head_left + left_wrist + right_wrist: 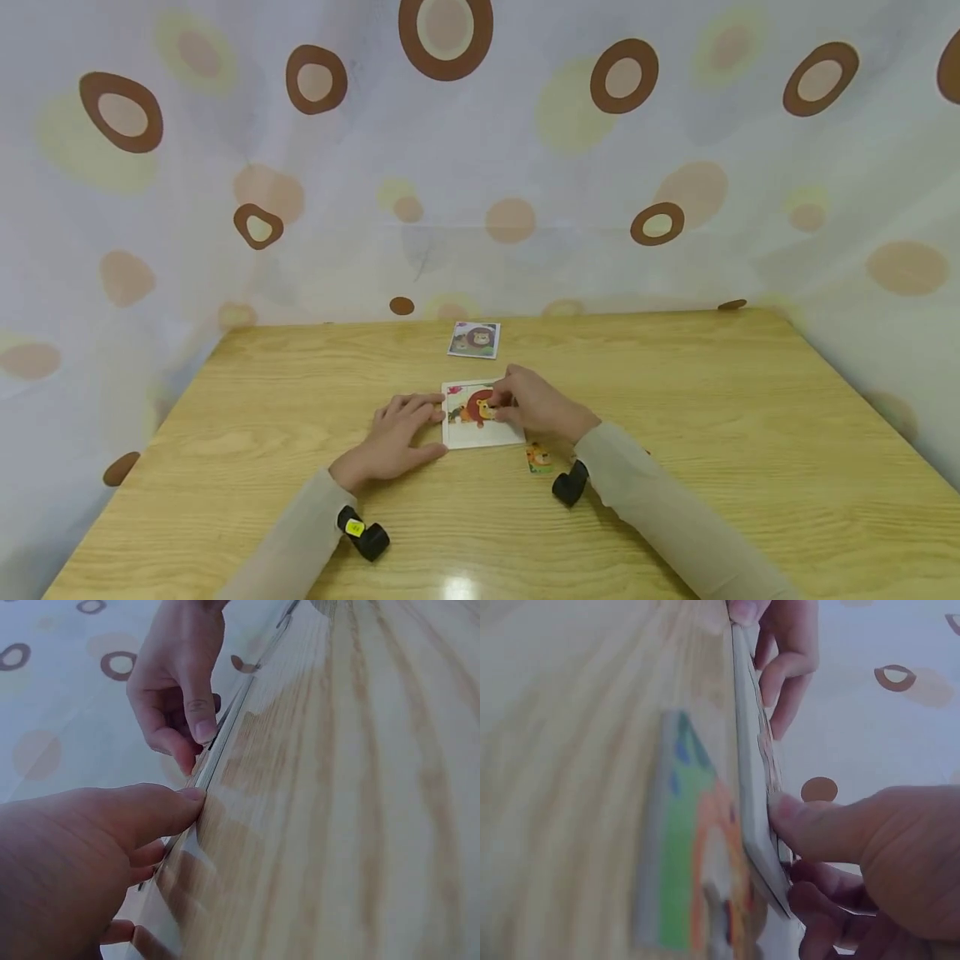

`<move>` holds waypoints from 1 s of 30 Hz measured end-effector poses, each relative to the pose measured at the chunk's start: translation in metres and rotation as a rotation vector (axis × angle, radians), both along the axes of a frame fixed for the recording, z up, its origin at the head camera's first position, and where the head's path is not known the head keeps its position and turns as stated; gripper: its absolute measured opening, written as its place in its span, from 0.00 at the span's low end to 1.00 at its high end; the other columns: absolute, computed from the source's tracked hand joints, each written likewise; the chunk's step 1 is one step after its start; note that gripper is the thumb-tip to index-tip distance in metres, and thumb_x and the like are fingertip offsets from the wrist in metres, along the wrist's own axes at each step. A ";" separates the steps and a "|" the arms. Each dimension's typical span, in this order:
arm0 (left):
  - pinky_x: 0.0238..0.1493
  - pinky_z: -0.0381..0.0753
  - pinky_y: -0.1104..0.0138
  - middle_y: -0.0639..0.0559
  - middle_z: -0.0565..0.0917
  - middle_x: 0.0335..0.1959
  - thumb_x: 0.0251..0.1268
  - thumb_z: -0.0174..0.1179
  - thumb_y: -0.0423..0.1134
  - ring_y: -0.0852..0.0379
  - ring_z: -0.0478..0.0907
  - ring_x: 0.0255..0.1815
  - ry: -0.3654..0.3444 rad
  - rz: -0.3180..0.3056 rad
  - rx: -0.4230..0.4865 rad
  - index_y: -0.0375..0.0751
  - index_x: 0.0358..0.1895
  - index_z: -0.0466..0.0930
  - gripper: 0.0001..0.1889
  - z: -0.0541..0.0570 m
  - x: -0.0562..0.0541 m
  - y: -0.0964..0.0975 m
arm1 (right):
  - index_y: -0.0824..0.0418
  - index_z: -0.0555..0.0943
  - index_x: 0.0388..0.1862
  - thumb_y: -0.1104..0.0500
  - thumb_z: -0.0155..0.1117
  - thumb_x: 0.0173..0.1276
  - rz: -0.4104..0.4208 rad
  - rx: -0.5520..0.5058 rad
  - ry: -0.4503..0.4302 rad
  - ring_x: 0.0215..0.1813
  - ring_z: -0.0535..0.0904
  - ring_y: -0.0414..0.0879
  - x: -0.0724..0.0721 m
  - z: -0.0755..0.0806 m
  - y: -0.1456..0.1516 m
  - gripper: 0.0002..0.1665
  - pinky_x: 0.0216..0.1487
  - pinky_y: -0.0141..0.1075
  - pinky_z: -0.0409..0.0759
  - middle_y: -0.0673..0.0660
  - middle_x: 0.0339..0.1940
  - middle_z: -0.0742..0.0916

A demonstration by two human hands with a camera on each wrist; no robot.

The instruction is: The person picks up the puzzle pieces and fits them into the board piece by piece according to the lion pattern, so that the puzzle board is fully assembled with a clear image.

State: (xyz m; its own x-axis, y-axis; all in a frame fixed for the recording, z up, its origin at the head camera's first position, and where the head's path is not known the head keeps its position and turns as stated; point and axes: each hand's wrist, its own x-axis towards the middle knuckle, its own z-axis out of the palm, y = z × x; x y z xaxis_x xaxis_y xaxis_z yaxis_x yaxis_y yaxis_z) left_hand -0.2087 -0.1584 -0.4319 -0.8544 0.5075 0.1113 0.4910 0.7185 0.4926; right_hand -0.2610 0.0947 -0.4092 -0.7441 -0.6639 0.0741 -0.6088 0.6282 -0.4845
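A white-framed picture puzzle [467, 438] with a lion lies on the table, partly filled. My left hand [397, 435] rests at its left side, fingertips and thumb touching the edge. Over the right part of the puzzle, my right hand [542, 403] pinches a puzzle piece between thumb and curled fingers, down at the picture's surface. Most of that piece is hidden by the fingers. Just off the puzzle's lower right corner lies a loose puzzle piece [538, 458] with an orange animal and green; it looms large in the right wrist view.
Behind the puzzle lies a square picture card [474, 341] with a lion. A small orange bit shows beside the right sleeve [637, 479]. The wooden table [300, 375] ends at a patterned cloth [510, 167] hanging behind and at the sides.
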 end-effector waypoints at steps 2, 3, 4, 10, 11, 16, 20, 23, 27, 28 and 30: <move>0.59 0.55 0.39 0.47 0.67 0.70 0.65 0.61 0.47 0.40 0.59 0.67 -0.002 -0.004 -0.004 0.42 0.55 0.76 0.19 0.000 -0.001 0.001 | 0.60 0.85 0.35 0.63 0.64 0.67 -0.007 0.024 0.004 0.31 0.69 0.40 0.001 0.001 0.001 0.03 0.36 0.31 0.71 0.51 0.31 0.79; 0.59 0.55 0.39 0.47 0.67 0.71 0.65 0.61 0.48 0.40 0.59 0.67 -0.001 -0.005 -0.008 0.42 0.55 0.75 0.20 0.000 -0.002 0.002 | 0.60 0.85 0.35 0.63 0.63 0.67 -0.006 0.032 0.008 0.31 0.69 0.40 0.000 0.000 0.001 0.04 0.36 0.32 0.71 0.51 0.31 0.80; 0.60 0.54 0.39 0.47 0.67 0.71 0.65 0.61 0.48 0.40 0.59 0.68 -0.005 -0.003 -0.010 0.42 0.55 0.75 0.20 0.001 -0.002 0.002 | 0.60 0.85 0.36 0.63 0.63 0.67 -0.005 0.036 0.013 0.31 0.70 0.40 0.000 0.000 0.002 0.04 0.36 0.31 0.71 0.51 0.31 0.80; 0.60 0.53 0.41 0.48 0.65 0.72 0.65 0.61 0.48 0.41 0.58 0.68 -0.026 0.009 -0.011 0.44 0.55 0.75 0.20 0.002 -0.005 0.001 | 0.62 0.85 0.38 0.62 0.64 0.66 0.001 0.016 0.024 0.31 0.69 0.40 -0.001 0.000 0.003 0.05 0.35 0.31 0.70 0.52 0.31 0.79; 0.60 0.53 0.41 0.48 0.66 0.72 0.65 0.61 0.48 0.41 0.58 0.68 -0.027 0.010 -0.009 0.44 0.55 0.75 0.19 0.001 -0.004 0.001 | 0.62 0.85 0.39 0.63 0.64 0.66 0.007 0.015 0.013 0.31 0.69 0.40 0.000 0.001 0.004 0.06 0.35 0.31 0.70 0.52 0.31 0.79; 0.60 0.54 0.39 0.47 0.66 0.71 0.64 0.61 0.48 0.40 0.59 0.67 -0.020 0.008 0.007 0.44 0.52 0.75 0.18 -0.001 -0.002 0.000 | 0.63 0.83 0.49 0.63 0.62 0.67 0.052 0.008 -0.044 0.31 0.68 0.40 0.005 0.006 0.012 0.13 0.35 0.31 0.70 0.53 0.34 0.79; 0.60 0.54 0.40 0.47 0.66 0.71 0.64 0.61 0.48 0.41 0.59 0.67 -0.017 0.008 0.012 0.43 0.52 0.75 0.18 -0.003 -0.002 0.001 | 0.62 0.81 0.50 0.62 0.61 0.68 0.088 -0.010 -0.051 0.34 0.70 0.40 0.009 0.008 0.024 0.13 0.38 0.32 0.72 0.52 0.36 0.79; 0.60 0.53 0.40 0.47 0.66 0.71 0.64 0.61 0.47 0.40 0.59 0.67 -0.019 0.009 0.016 0.42 0.53 0.75 0.19 -0.002 -0.002 0.000 | 0.61 0.81 0.48 0.61 0.61 0.69 0.110 -0.016 -0.053 0.34 0.69 0.38 0.012 0.006 0.032 0.11 0.38 0.32 0.72 0.50 0.34 0.78; 0.60 0.52 0.39 0.47 0.66 0.71 0.64 0.61 0.47 0.40 0.58 0.67 -0.025 0.009 0.027 0.42 0.53 0.75 0.19 -0.001 -0.001 0.000 | 0.60 0.82 0.45 0.60 0.62 0.69 0.139 -0.007 -0.061 0.31 0.67 0.38 0.018 0.006 0.041 0.08 0.36 0.31 0.71 0.49 0.32 0.77; 0.60 0.52 0.39 0.47 0.66 0.71 0.64 0.61 0.47 0.40 0.58 0.67 -0.029 0.009 0.031 0.42 0.54 0.75 0.19 -0.001 -0.001 0.000 | 0.60 0.82 0.44 0.59 0.63 0.68 0.146 -0.007 -0.064 0.31 0.67 0.38 0.020 0.007 0.043 0.08 0.35 0.30 0.70 0.49 0.31 0.77; 0.60 0.52 0.39 0.47 0.66 0.71 0.65 0.61 0.48 0.40 0.58 0.67 -0.028 0.006 0.034 0.42 0.53 0.75 0.19 -0.001 -0.001 0.000 | 0.61 0.82 0.44 0.59 0.65 0.67 0.145 -0.003 -0.076 0.31 0.66 0.38 0.024 0.008 0.046 0.09 0.35 0.30 0.69 0.49 0.31 0.76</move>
State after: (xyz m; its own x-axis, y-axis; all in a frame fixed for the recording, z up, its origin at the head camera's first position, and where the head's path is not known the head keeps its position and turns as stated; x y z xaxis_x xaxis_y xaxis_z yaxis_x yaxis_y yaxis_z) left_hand -0.2097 -0.1585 -0.4328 -0.8606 0.4984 0.1050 0.4724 0.7039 0.5305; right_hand -0.2366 0.1405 -0.4008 -0.6443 -0.7644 0.0229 -0.6540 0.5352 -0.5346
